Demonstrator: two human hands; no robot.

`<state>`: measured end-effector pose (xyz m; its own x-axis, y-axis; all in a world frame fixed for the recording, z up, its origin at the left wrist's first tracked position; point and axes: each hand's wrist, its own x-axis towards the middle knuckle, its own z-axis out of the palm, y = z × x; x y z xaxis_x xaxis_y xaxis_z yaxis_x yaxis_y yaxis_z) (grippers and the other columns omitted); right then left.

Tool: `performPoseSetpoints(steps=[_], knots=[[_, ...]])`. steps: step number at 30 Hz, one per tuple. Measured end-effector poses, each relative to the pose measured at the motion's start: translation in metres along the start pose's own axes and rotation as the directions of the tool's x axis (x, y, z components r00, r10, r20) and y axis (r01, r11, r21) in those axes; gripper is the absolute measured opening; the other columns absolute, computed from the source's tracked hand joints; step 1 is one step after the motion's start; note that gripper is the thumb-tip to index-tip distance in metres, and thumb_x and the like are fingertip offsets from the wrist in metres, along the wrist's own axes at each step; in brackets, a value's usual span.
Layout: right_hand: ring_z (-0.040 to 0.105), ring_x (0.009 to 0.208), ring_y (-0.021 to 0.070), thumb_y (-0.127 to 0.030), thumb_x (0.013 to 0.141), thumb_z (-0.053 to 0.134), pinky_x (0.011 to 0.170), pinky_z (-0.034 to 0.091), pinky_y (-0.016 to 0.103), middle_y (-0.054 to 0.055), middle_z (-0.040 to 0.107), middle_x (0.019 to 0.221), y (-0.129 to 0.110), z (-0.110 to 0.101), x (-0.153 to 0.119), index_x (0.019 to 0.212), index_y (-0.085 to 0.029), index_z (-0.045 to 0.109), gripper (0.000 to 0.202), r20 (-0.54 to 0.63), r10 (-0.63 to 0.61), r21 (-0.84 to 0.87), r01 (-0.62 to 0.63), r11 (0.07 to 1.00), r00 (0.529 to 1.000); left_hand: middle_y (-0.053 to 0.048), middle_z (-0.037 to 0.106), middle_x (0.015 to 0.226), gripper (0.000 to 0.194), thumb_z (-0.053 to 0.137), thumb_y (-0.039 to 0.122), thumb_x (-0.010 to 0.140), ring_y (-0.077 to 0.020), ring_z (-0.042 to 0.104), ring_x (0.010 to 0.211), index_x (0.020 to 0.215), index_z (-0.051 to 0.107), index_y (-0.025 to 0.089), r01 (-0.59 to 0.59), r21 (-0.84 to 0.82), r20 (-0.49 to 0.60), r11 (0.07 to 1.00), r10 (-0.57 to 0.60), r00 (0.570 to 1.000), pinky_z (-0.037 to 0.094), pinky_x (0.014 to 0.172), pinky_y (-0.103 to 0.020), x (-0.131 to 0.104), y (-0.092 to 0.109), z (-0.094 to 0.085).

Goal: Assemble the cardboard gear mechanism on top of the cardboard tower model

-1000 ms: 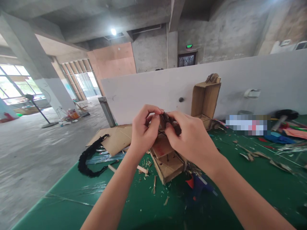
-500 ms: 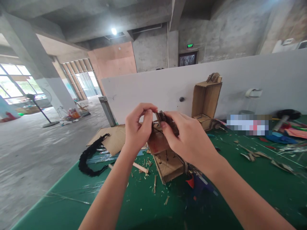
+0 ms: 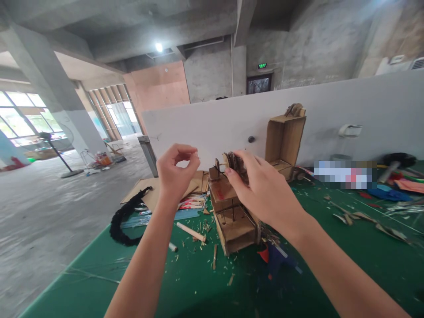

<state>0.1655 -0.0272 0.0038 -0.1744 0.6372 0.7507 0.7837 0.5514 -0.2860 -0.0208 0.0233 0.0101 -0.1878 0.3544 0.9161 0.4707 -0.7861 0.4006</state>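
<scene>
My right hand [image 3: 261,185] grips a stack of cardboard discs [image 3: 233,162] on top of a brown cardboard structure [image 3: 222,191]. A thin stick runs out of the discs to a small upright cardboard piece [image 3: 217,164] on the left. Below, an open box section [image 3: 235,229] of the structure stands on the green table. My left hand [image 3: 179,165] is raised to the left, apart from the structure. Its thumb and forefinger are pinched together around a tiny pale bit too small to name.
A taller cardboard frame [image 3: 285,139] stands behind, near the white partition [image 3: 205,128]. Wooden dowels [image 3: 191,232], shavings and a black braided cord [image 3: 124,221] lie left on the green table [image 3: 132,274]. A hot glue gun [image 3: 280,260] lies at right front, partly blurred.
My left hand has pulled away to the left from the discs, fingertips still pinched. My right hand stays at the discs, and the stick and upright piece now show between the hands.
</scene>
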Motion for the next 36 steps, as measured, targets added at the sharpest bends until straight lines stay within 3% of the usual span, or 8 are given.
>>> performPoseSetpoints(steps=[3, 8, 11, 13, 16, 19, 25, 36], knots=[[0.052, 0.111, 0.0282, -0.031, 0.091, 0.044, 0.089, 0.047, 0.044, 0.014, 0.058, 0.123, 0.001, -0.002, 0.000, 0.125, -0.011, 0.051, 0.040, -0.092, -0.084, -0.012, 0.084, 0.996, 0.992, 0.000, 0.067, 0.070, 0.006, 0.068, 0.023, 0.074, -0.0115, 0.064, 0.062, 0.074, 0.066, 0.017, 0.073, 0.086, 0.079, 0.994, -0.080, 0.994, 0.052, 0.060, -0.024, 0.002, -0.012, -0.006], [0.047, 0.113, 0.0274, -0.024, 0.090, 0.046, 0.095, 0.043, 0.044, 0.012, 0.055, 0.122, -0.001, -0.004, -0.001, 0.092, -0.016, 0.067, 0.023, -0.107, -0.240, -0.102, 0.229, 0.968, 0.965, 0.002, 0.053, 0.045, 0.041, 0.053, 0.037, 0.087, -0.0095, 0.049, 0.045, 0.052, 0.057, 0.016, -0.011, 0.411, 0.320, 0.911, -0.133, 0.938, 0.040, 0.048, -0.023, 0.005, -0.024, -0.014], [0.044, 0.116, 0.0313, -0.026, 0.089, 0.049, 0.095, 0.042, 0.051, 0.012, 0.055, 0.125, -0.003, -0.001, -0.003, 0.092, -0.017, 0.070, 0.024, -0.045, -0.229, -0.157, 0.220, 0.963, 0.972, -0.005, 0.069, 0.088, 0.019, 0.052, 0.029, 0.088, -0.0135, 0.064, 0.071, 0.095, 0.066, 0.018, 0.033, 0.274, 0.472, 0.961, -0.165, 0.866, 0.051, 0.062, -0.025, 0.003, -0.022, -0.012], [0.043, 0.118, 0.0317, -0.026, 0.089, 0.048, 0.096, 0.042, 0.052, 0.013, 0.053, 0.128, -0.003, 0.001, -0.004, 0.099, -0.016, 0.070, 0.026, -0.022, -0.217, -0.158, 0.211, 0.965, 0.976, -0.010, 0.064, 0.116, 0.032, 0.052, 0.022, 0.086, -0.0166, 0.065, 0.095, 0.118, 0.057, 0.022, 0.093, 0.095, 0.607, 0.991, -0.132, 0.784, 0.055, 0.076, -0.029, 0.002, -0.019, -0.009], [0.041, 0.120, 0.0303, -0.025, 0.089, 0.047, 0.099, 0.041, 0.048, 0.014, 0.050, 0.130, -0.003, 0.001, -0.004, 0.104, -0.014, 0.070, 0.029, 0.003, -0.219, -0.134, 0.218, 0.967, 0.976, -0.010, 0.067, 0.115, 0.036, 0.049, 0.013, 0.086, -0.0170, 0.065, 0.103, 0.119, 0.058, 0.022, 0.164, -0.103, 0.709, 0.981, -0.043, 0.704, 0.053, 0.088, -0.034, -0.001, -0.014, -0.004], [0.040, 0.121, 0.0297, -0.026, 0.088, 0.049, 0.103, 0.039, 0.046, 0.014, 0.048, 0.131, -0.003, -0.003, -0.004, 0.103, -0.014, 0.070, 0.029, 0.016, -0.222, -0.119, 0.223, 0.968, 0.975, -0.009, 0.071, 0.106, 0.032, 0.052, 0.009, 0.083, -0.0166, 0.067, 0.098, 0.111, 0.062, 0.020, 0.237, -0.159, 0.706, 0.958, -0.057, 0.706, 0.054, 0.089, -0.034, -0.001, -0.009, -0.002], [0.044, 0.112, 0.0275, -0.023, 0.089, 0.048, 0.098, 0.043, 0.045, 0.010, 0.052, 0.126, -0.009, -0.006, -0.007, 0.093, -0.018, 0.073, 0.026, 0.015, -0.210, -0.132, 0.211, 0.969, 0.977, -0.005, 0.073, 0.091, 0.019, 0.058, 0.009, 0.079, -0.0143, 0.070, 0.084, 0.092, 0.067, 0.020, 0.384, -0.187, 0.745, 0.904, -0.124, 0.655, 0.058, 0.077, -0.029, 0.002, 0.000, -0.007], [0.046, 0.103, 0.0277, -0.019, 0.086, 0.053, 0.084, 0.048, 0.043, 0.012, 0.054, 0.115, -0.016, -0.008, -0.007, 0.077, -0.018, 0.070, 0.020, -0.082, -0.246, -0.187, 0.228, 0.956, 0.966, -0.003, 0.074, 0.088, 0.019, 0.053, 0.023, 0.088, -0.0144, 0.067, 0.080, 0.093, 0.071, 0.025, -0.043, 0.053, 0.689, 0.998, -0.006, 0.725, 0.055, 0.071, -0.027, 0.006, 0.021, -0.016]])
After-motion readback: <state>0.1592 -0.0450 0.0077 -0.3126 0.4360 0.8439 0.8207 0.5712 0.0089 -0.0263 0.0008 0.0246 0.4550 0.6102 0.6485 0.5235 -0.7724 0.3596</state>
